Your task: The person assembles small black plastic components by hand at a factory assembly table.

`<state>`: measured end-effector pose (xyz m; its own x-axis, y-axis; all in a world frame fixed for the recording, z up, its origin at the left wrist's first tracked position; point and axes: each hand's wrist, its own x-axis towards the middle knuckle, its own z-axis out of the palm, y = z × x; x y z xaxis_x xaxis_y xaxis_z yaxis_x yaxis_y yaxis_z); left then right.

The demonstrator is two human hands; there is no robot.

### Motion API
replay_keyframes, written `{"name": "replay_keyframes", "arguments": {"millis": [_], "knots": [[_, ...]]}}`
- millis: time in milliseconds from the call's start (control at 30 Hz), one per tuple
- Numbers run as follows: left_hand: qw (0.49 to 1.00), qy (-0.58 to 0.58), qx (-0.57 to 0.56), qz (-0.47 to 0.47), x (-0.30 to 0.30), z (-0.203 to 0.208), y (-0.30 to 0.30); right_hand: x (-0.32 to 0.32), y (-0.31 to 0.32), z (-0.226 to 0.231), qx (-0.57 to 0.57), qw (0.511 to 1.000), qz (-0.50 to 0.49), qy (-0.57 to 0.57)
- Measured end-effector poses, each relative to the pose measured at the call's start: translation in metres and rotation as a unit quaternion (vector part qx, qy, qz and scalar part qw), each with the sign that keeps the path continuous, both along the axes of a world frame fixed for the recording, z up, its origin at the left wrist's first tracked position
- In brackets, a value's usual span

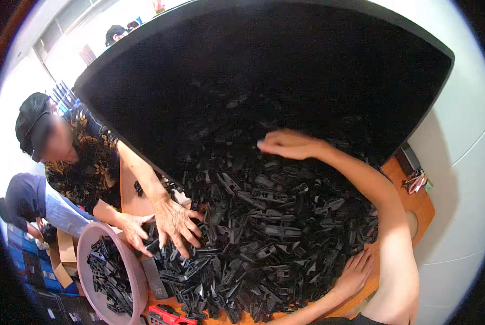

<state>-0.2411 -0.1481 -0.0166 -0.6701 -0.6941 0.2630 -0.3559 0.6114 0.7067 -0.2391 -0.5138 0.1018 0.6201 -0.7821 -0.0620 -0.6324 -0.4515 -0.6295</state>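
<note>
A large heap of black plastic parts (275, 230), long and narrow, spreads over an orange-brown table (424, 208). Behind it rises a large black container (307, 59), its dark interior open toward me, with parts in its lower area. My right hand (291, 144) reaches in from the right above the back of the heap; its fingers are blurred, so I cannot see whether it holds a part. At the heap's near right edge, my left hand (356, 272) lies low with its fingers stretched out, beside the parts and above the table edge.
At the left, a co-worker's two hands (178, 223) reach spread into the heap. A pink basin (141, 265) holds more black parts. A red object (169, 315) lies at the front edge. Another person bends behind an open cardboard box (65, 249). Small items (417, 181) sit right.
</note>
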Motion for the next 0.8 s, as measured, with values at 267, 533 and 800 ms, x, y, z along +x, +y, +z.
{"name": "replay_keyframes", "arguments": {"millis": [267, 533, 800], "knots": [[0.992, -0.060, 0.112, -0.006, -0.064, -0.131, 0.058, 0.074, -0.163, 0.028, -0.250, 0.941, -0.226, -0.011], [0.933, -0.066, -0.332, 0.119, -0.195, -0.291, 0.105, 0.048, -0.122, 0.020, -0.004, 0.988, -0.093, 0.125], [0.998, 0.031, 0.033, -0.041, -0.012, -0.030, 0.011, 0.019, 0.030, 0.111, -0.237, 0.965, -0.115, 0.010]]}}
